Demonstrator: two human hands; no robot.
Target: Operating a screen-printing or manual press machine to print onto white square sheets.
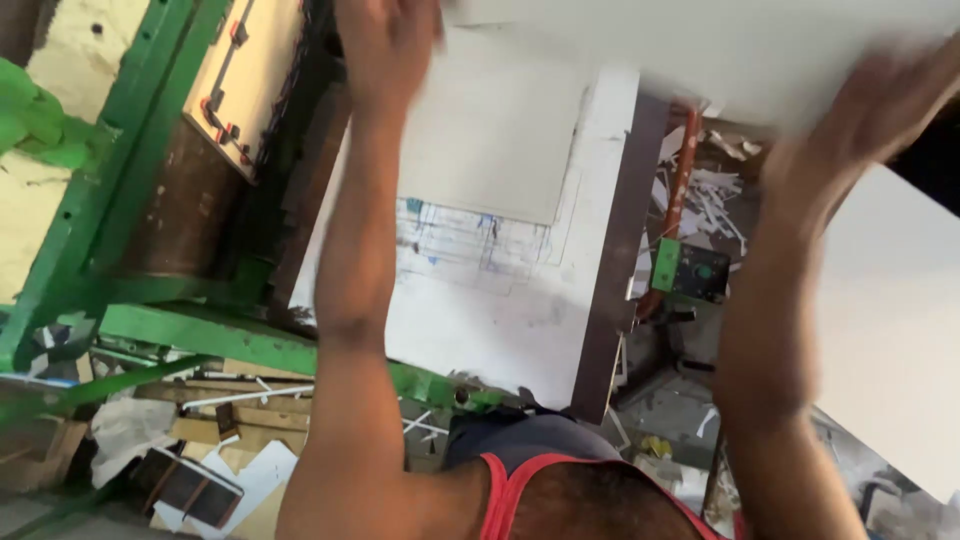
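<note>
Though blurred, wht sheet (720,50) crosswise, L-R.

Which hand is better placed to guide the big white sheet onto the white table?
Probably the left. The left hand is over the white table, at the near edge of the white sheet. The right hand is off to the side, above the scraps. Motion blur hides both grips.

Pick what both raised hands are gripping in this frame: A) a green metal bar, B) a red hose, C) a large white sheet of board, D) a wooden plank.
C: the left hand and right hand each grip an edge of the blurred large white sheet held above the worktable.
</note>
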